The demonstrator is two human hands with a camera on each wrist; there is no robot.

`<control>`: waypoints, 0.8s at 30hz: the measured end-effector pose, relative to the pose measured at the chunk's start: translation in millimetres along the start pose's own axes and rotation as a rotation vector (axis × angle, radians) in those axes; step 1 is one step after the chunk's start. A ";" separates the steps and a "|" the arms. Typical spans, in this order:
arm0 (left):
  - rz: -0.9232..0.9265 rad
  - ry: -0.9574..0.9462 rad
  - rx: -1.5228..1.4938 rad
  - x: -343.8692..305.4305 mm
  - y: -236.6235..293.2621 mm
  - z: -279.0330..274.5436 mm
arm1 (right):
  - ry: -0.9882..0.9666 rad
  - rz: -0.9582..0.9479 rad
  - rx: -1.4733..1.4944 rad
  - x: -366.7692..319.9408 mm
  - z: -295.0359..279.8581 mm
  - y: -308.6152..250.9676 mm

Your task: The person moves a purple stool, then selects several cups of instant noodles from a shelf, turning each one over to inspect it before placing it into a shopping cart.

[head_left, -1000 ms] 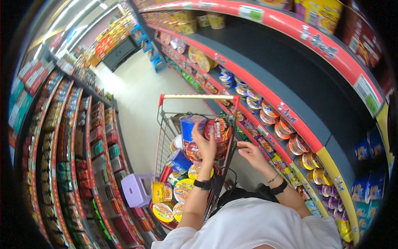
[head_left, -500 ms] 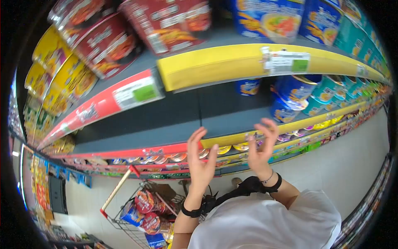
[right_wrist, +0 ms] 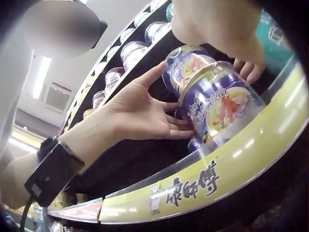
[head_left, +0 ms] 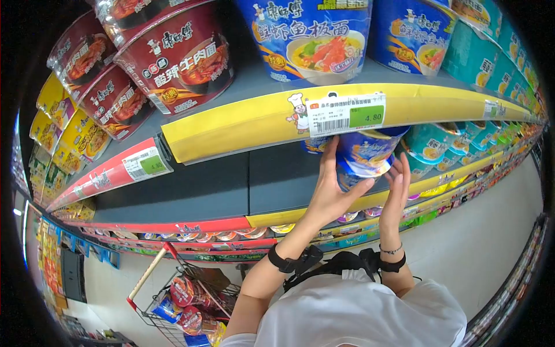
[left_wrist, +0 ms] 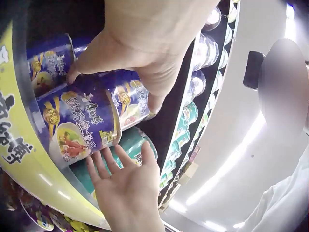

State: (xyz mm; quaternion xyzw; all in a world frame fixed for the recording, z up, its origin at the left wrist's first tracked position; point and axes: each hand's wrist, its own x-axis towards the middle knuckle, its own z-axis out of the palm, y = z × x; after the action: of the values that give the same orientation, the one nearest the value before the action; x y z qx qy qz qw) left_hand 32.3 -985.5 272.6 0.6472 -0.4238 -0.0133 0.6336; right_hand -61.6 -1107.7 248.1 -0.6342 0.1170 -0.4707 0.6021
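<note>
Two stacked blue instant noodle cups (head_left: 367, 149) stand at the front of the middle shelf, just under the yellow price strip. My left hand (head_left: 330, 196) reaches to their left side, fingers stretched along the cups and thumb out at the front. In the left wrist view, that hand (left_wrist: 145, 53) spans the blue cups from above. On the other side, my right hand (head_left: 395, 196) has its fingers extended upward beside the stack. Its fingertips in the left wrist view lie at the edge of the front blue cup (left_wrist: 79, 125), close to a teal cup (left_wrist: 140, 147).
The upper shelf holds large red noodle tubs (head_left: 179, 58) and blue ones (head_left: 312, 43). Teal cups (head_left: 430, 141) stand right of the stack. A yellow shelf strip (head_left: 231, 130) overhangs the cups. A shopping cart (head_left: 159, 301) with noodle cups is at lower left.
The view has turned from the cart to the shelf. Both hands have come up from over the cart and now frame the blue cups, which have not visibly moved.
</note>
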 end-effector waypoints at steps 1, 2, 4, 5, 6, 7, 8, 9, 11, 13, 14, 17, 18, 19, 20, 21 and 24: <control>-0.015 0.051 0.026 -1.6 2.1 -3.2 | -0.012 -0.043 -0.045 -1.1 4.8 -1.2; -0.032 0.101 0.053 -3.9 5.2 -7.5 | -0.026 -0.042 -0.033 -2.2 7.2 -0.8; -0.076 0.152 0.124 -9.8 16.4 -19.7 | -0.122 -0.057 -0.048 -5.1 12.8 -0.1; -0.069 0.189 0.224 -12.9 20.4 -26.3 | -0.150 -0.076 -0.032 -7.0 20.2 -2.0; -0.065 0.226 0.324 -17.1 23.1 -32.2 | -0.164 -0.071 -0.020 -9.4 24.8 -1.2; -0.099 0.280 0.320 -21.8 24.6 -37.1 | -0.229 -0.085 -0.006 -12.2 29.0 -0.2; -0.125 0.308 0.360 -26.4 25.9 -43.6 | -0.294 -0.101 0.009 -14.6 34.2 0.5; -0.144 0.317 0.383 -30.4 29.0 -50.3 | -0.327 -0.094 0.029 -17.1 40.2 -1.9; -0.168 0.338 0.414 -37.0 33.6 -64.3 | -0.376 -0.130 0.017 -16.6 46.9 1.0; -0.251 0.304 0.450 -41.2 36.4 -76.9 | -0.434 -0.113 -0.013 -11.2 54.2 -4.1; -0.254 0.316 0.455 -41.6 37.0 -80.0 | -0.446 -0.113 -0.007 -7.1 58.4 -6.6; -0.099 0.364 0.531 -39.8 34.3 -87.2 | -0.306 -0.251 -0.220 2.1 73.1 -14.1; -0.100 0.376 0.535 -39.0 35.4 -87.3 | -0.316 -0.254 -0.215 2.2 76.0 -15.2; -0.081 0.331 0.346 -38.3 38.1 -87.2 | -0.344 -0.296 -0.255 1.8 78.5 -16.0; -0.058 0.285 0.158 -38.3 41.8 -87.4 | -0.371 -0.338 -0.294 1.2 81.3 -16.9; -0.041 0.335 0.236 -43.5 48.9 -85.7 | -0.378 -0.342 -0.287 -0.9 83.3 -19.3; -0.008 0.523 0.123 -63.7 47.7 -92.3 | -0.464 -0.421 -0.224 -13.1 87.3 -34.2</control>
State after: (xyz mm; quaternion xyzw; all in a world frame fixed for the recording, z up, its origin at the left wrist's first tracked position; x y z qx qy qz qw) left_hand 17.4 -867.1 297.3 0.6674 -0.2430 0.1777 0.6811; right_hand -18.5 -1032.8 286.7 -0.7970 -0.1058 -0.4122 0.4286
